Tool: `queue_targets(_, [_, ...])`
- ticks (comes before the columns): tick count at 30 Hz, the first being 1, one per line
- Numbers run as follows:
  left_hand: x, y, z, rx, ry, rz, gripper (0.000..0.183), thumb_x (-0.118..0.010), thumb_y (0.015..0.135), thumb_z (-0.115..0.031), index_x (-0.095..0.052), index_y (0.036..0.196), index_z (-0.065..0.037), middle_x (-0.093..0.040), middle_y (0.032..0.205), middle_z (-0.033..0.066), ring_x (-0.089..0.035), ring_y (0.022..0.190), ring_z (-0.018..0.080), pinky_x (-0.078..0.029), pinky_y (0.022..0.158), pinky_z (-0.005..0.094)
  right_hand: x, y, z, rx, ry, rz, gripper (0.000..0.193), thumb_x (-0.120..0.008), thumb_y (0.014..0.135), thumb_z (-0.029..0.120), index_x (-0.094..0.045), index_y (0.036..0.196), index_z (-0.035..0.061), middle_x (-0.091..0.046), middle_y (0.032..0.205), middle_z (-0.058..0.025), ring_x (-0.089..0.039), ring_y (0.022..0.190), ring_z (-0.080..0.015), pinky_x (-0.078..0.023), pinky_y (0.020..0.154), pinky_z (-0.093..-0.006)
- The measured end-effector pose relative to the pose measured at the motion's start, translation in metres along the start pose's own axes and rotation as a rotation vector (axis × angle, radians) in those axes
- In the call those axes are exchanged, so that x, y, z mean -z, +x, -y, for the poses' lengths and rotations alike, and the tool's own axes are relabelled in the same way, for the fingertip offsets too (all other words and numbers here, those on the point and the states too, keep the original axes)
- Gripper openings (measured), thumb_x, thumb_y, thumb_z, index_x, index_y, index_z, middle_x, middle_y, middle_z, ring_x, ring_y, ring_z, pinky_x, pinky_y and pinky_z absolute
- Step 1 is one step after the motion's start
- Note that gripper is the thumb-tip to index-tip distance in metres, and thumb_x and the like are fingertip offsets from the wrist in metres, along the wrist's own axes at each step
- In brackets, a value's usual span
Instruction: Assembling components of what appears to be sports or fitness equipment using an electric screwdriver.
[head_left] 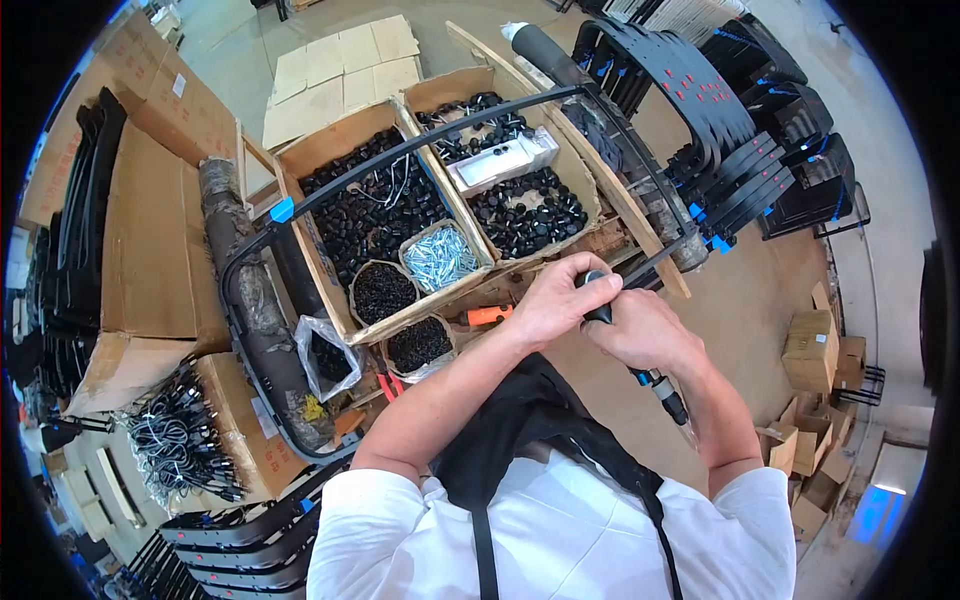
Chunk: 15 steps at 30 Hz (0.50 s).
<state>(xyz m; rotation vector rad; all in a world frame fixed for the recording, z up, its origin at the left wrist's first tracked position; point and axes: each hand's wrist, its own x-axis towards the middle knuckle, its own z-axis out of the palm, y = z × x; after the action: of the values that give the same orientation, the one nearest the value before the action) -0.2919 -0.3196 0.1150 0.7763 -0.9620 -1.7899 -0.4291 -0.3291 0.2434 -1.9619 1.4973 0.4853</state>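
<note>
My right hand (645,328) is wrapped around a dark air screwdriver (664,392), whose grey and blue fitting end sticks out below the fist. My left hand (562,305) presses against it, thumb and fingers closed at a rounded black piece (597,292); what they pinch there is hidden. Just beyond the hands runs a bent black tube frame (440,128), which lies across two open cardboard boxes. Nearest the left wrist is an orange-handled tool (488,316). Red-handled pliers (389,384) lie by my left forearm.
The left box (292,180) and right box (595,205) hold black knobs or feet. Silver screws (440,258) and black screws (385,292) fill smaller tubs. A wooden strip (625,215) edges the bench. Black frames (700,100) stack at far right; cables (190,440) bundle at left.
</note>
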Motion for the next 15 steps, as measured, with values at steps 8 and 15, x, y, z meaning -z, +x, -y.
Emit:
queue_targets(8, [-0.022,-0.019,0.036,-0.079,0.021,-0.062,0.020,-0.073,0.103,-0.026,-0.069,0.111,-0.008,-0.065,0.099,-0.0042,-0.057,0.091,0.0049,-0.048,0.080,0.0246,-0.036,-0.013,-0.040,0.101,0.003,-0.041,0.043,-0.064,0.088,0.034,-0.072,0.089,-0.0085,-0.073,0.088,-0.0302,-0.073,0.092,-0.0452,-0.057,0.086,-0.0526])
queue_targets(15, [-0.038,-0.025,0.045,-0.138,0.012,-0.156,0.019,-0.073,0.102,-0.026,-0.070,0.110,-0.008,-0.065,0.097,-0.0056,-0.057,0.089,0.0047,-0.048,0.081,0.0247,-0.042,-0.015,-0.056,0.217,0.016,-0.085,0.045,-0.063,0.088,0.033,-0.071,0.084,-0.0112,-0.072,0.087,-0.0326,-0.073,0.089,-0.0473,-0.057,0.086,-0.0535])
